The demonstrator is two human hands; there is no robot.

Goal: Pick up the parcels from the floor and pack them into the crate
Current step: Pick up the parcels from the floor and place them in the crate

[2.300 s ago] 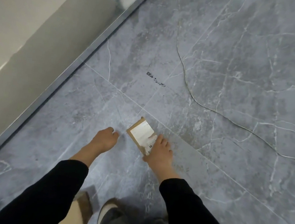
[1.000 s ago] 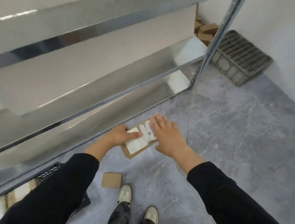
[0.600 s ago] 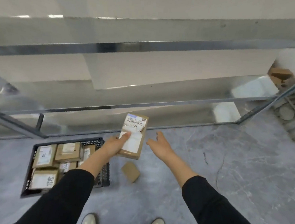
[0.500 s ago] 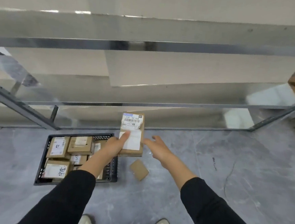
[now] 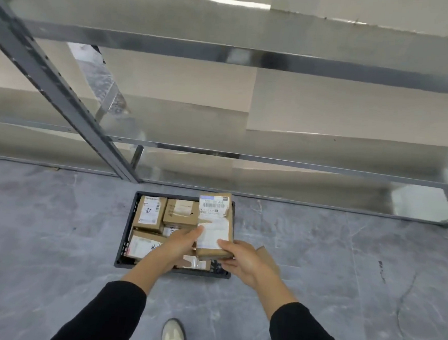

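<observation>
While parcel point(image 5: 214, 225) is clamped by fingers of left hand point(image 5: 178, 244) and right hand point(image 5: 246, 263), it is best lowered flat into crate point(image 5: 125, 232) beside packed parcels point(image 5: 150, 212).

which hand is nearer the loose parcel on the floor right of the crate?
Right. Right hand partly covers the loose parcel; left hand is over the crate, across the held parcel.
</observation>
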